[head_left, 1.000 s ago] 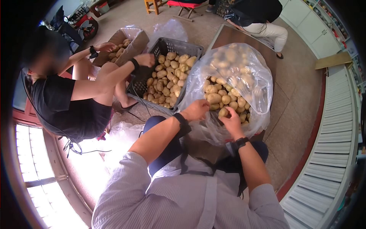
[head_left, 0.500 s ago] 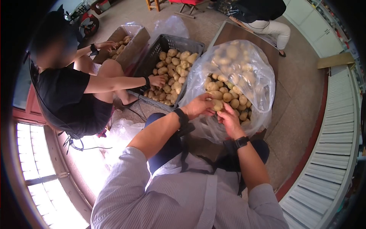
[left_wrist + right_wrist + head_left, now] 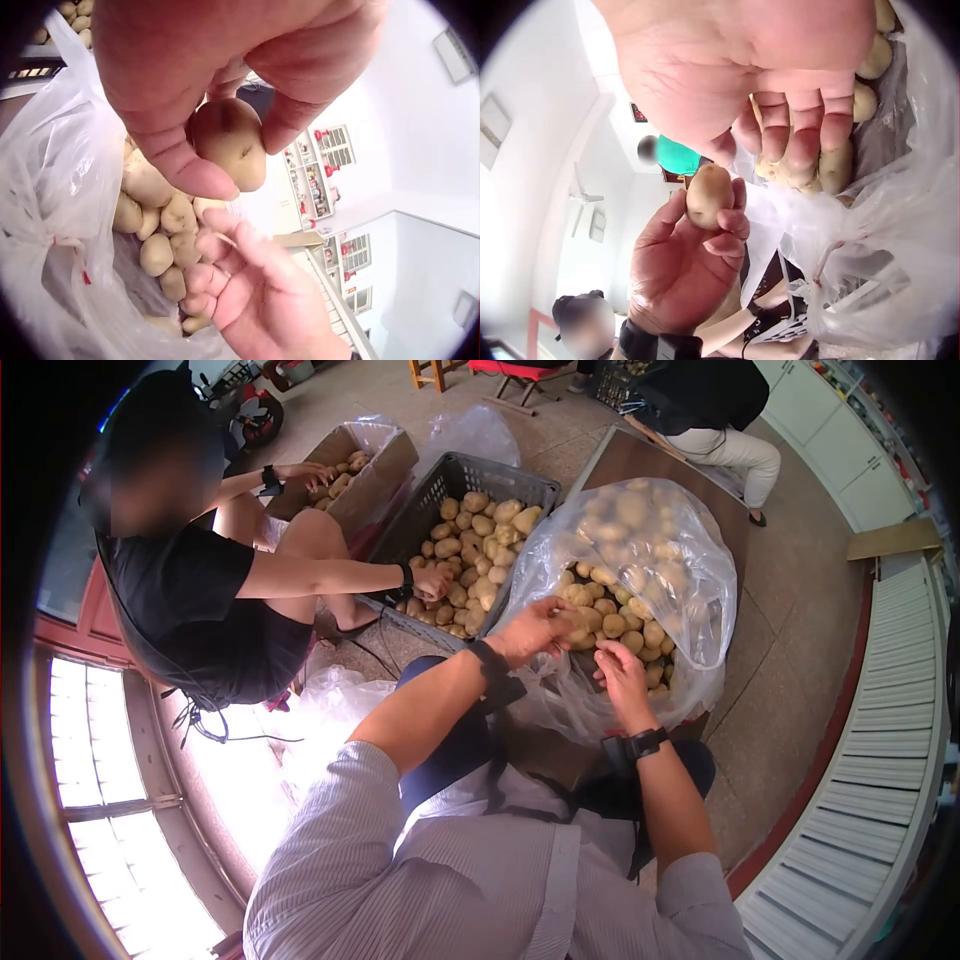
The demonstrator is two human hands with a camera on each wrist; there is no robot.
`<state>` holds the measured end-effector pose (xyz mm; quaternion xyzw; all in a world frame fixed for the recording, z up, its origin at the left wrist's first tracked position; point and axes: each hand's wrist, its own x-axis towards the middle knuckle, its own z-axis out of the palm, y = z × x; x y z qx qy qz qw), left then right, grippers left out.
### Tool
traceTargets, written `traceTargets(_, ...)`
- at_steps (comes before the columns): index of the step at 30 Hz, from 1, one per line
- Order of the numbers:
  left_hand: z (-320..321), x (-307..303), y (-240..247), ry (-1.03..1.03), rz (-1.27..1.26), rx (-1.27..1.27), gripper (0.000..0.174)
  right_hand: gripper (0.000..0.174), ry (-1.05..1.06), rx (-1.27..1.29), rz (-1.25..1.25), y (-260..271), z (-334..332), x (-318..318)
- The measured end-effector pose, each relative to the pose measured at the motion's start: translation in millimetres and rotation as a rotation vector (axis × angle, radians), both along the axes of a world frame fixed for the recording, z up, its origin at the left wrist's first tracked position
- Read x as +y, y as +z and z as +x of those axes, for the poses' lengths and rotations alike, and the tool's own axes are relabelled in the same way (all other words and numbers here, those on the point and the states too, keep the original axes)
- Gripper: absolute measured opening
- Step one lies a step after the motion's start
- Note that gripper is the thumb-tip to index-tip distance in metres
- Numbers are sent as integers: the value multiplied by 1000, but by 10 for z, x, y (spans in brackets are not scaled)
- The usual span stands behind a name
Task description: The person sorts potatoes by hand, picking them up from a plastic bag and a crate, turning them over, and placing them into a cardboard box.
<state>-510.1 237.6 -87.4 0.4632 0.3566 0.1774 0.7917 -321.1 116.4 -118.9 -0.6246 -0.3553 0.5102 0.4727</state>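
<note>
My left hand [image 3: 540, 632] pinches a potato between thumb and fingers; the potato [image 3: 231, 142] shows clearly in the left wrist view and again as a potato [image 3: 709, 196] in the right wrist view. Beside it my right hand [image 3: 626, 685] holds nothing, its fingers loosely bent and a small gap from the potato. Both hands are over the near edge of a clear plastic bag [image 3: 712, 610], whose opening shows many potatoes [image 3: 604, 612].
Left of the bag stands a dark crate [image 3: 548, 490] of potatoes, with a cardboard box [image 3: 392, 465] beyond it. A person in black [image 3: 200, 575] sits at the left, one hand in the crate. Another person [image 3: 740, 450] is at the back.
The potato in my right hand has passed to my left hand. My right hand has drawn back slightly from it. The seated person's hand has moved down into the crate.
</note>
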Motion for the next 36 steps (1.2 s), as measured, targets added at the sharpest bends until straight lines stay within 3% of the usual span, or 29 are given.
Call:
traceTargets(4, -138, 184, 57, 242, -63, -16, 40, 23, 2, -457, 1, -309, 295, -58)
traceTargets(8, -335, 460, -29, 410, -88, 67, 40, 16, 65, -960, -78, -95, 369, -207)
traceTargets(12, -628, 811, -433, 497, -107, 113, 39, 18, 106, -1068, -194, -90, 402, -321)
traceTargets(16, -889, 1070, -849, 498, 63, 196, 37, 18, 255, -1145, -338, -164, 409, -344)
traceTargets(18, -959, 1123, -795, 605, -188, 283, 30, 20, 245, -1144, -334, -189, 400, -354)
traceTargets(19, -1035, 1196, -944, 602, -190, 284, 30, 22, 244, -1144, -323, -195, 389, -357)
traceTargets(21, -1155, 1344, -1372, 510, 50, 531, 28, 25, 269, -1137, -311, -162, 369, -348)
traceTargets(22, -1137, 1317, -1297, 510, 47, 533, 28, 28, 294, -1131, -294, -147, 361, -347)
traceTargets(24, -1077, 1248, -1046, 696, -264, 521, 28, 29, 351, -1174, -287, -146, 342, -364)
traceTargets(27, -1083, 1254, -1048, 689, -277, 642, 28, 30, 431, -1245, -275, -177, 324, -379)
traceTargets(28, -1284, 1332, -1548, 690, -277, 642, 28, 30, 456, -1271, -272, -193, 314, -384)
traceTargets(30, -1567, 1748, -2415, 353, 130, 727, 29, 29, 462, -1295, -240, -233, 309, -403)
traceTargets(31, -1676, 1849, -2718, 359, 130, 732, 29, 27, 469, -1318, -210, -249, 304, -405)
traceTargets(32, -1766, 1922, -2938, 245, 335, 764, 30, 27, 473, -1315, -201, -252, 298, -402)
traceTargets(33, -1823, 1974, -3081, 125, 538, 790, 32, 26, 483, -1323, -202, -247, 296, -400)
traceTargets(34, -1842, 1995, -3130, 244, 340, 731, 36, 25, 493, -1333, -205, -238, 288, -394)
traceTargets(35, -1836, 1971, -3041, 247, 341, 733, 36, 25, 494, -1332, -201, -225, 277, -384)
traceTargets(36, -1812, 1944, -2958, 67, 563, 890, 38, 26, 481, -1323, -232, -212, 272, -383)
